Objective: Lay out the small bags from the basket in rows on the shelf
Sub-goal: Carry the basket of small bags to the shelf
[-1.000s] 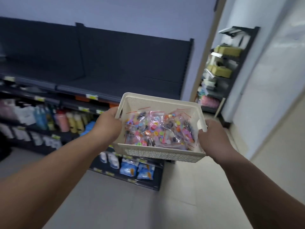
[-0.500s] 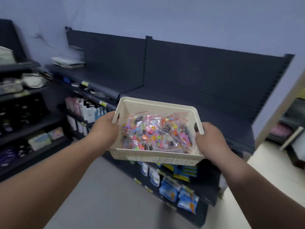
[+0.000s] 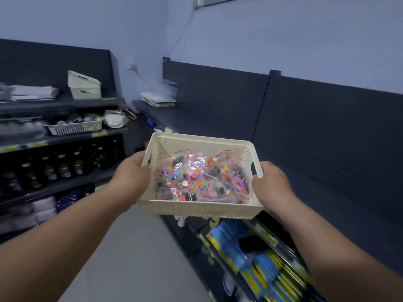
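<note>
I hold a cream perforated plastic basket (image 3: 202, 211) in front of me, chest high. My left hand (image 3: 133, 179) grips its left end and my right hand (image 3: 272, 184) grips its right end. Inside lie several small clear zip bags (image 3: 200, 179) with red seal lines, filled with coloured buttons. The dark top shelf (image 3: 196, 118) runs along the right wall behind and to the right of the basket, bare on the stretch near me.
A stack of papers (image 3: 158, 100) lies at the far end of the dark shelf. Blue and yellow packets (image 3: 261, 258) fill the lower shelf under the basket. A left rack carries a cream bin (image 3: 84, 86), a tray (image 3: 74, 128) and dark bottles (image 3: 63, 166). Grey floor lies between.
My view has swung left along the aisle; the corner and the left rack have come into sight. The basket stays held in both hands, now closer to the dark shelf on the right.
</note>
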